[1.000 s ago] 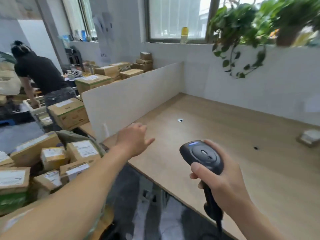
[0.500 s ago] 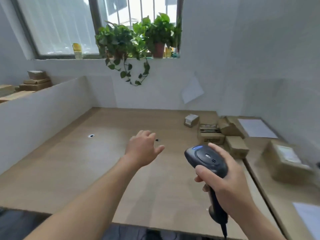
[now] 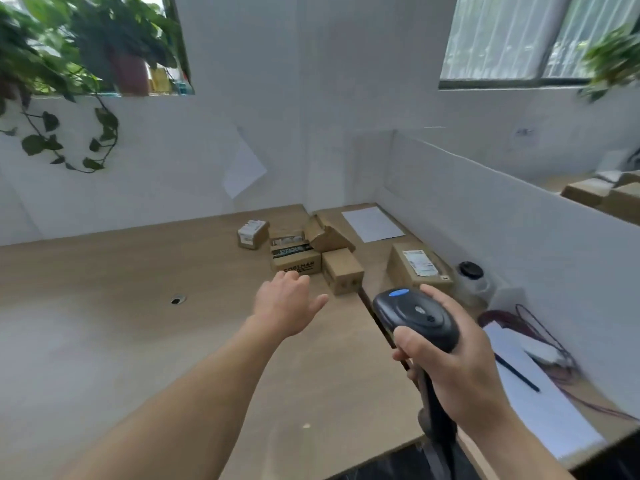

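Note:
My right hand (image 3: 460,372) grips a black handheld barcode scanner (image 3: 417,317) by its handle, its head with a blue light pointing away from me over the wooden table (image 3: 138,341). My left hand (image 3: 285,306) reaches forward above the table with loose fingers and holds nothing. Just beyond its fingertips sits a cluster of cardboard boxes: a printed carton (image 3: 294,259), a plain box (image 3: 341,271), a small labelled box (image 3: 252,233), an opened box (image 3: 329,233) and a labelled parcel (image 3: 417,268) further right.
White partition walls (image 3: 502,220) close the table at the back and right. A white sheet (image 3: 372,223) lies in the corner. On the right lie paper (image 3: 540,400) with a pen, red wires (image 3: 540,327) and a black-lidded jar (image 3: 472,275). Plants (image 3: 69,64) hang at the upper left.
The view has swung right, from the left partition and stacked parcels to the corner with the boxes. My left hand now reaches near the boxes. The scanner stays in my right hand.

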Demonstrator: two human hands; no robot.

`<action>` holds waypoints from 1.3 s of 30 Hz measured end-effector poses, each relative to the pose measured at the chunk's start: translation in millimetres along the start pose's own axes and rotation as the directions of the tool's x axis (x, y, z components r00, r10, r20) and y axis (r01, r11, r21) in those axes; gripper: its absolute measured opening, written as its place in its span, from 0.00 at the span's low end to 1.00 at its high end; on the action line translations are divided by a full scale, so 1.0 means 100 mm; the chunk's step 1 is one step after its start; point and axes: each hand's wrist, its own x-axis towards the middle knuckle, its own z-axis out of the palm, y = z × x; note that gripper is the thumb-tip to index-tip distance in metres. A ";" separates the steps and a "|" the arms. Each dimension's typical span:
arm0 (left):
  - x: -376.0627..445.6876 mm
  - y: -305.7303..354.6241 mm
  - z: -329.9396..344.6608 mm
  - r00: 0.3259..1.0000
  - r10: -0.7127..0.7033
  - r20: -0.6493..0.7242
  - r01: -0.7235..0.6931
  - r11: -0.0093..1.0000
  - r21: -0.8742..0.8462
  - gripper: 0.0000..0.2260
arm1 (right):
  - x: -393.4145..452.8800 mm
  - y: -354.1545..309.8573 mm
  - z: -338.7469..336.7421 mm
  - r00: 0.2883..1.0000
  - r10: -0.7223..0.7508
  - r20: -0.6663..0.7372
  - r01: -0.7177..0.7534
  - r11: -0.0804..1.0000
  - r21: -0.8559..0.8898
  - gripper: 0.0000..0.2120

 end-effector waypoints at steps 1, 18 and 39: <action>0.13 0.06 0.07 1.000 0.022 0.011 -0.021 1.000 -0.005 0.27 | 0.07 0.03 -0.01 1.000 0.015 -0.020 -0.014 1.000 0.003 0.24; 1.59 0.61 1.13 0.964 0.241 0.116 -0.221 0.961 -0.164 0.33 | 1.15 0.57 -0.10 0.952 0.098 -0.289 -0.096 0.995 0.019 0.37; 3.42 3.06 1.85 0.885 -0.225 0.407 0.402 0.812 -0.424 0.56 | 2.54 1.83 -1.59 0.909 0.302 -0.286 -0.268 0.951 0.151 0.41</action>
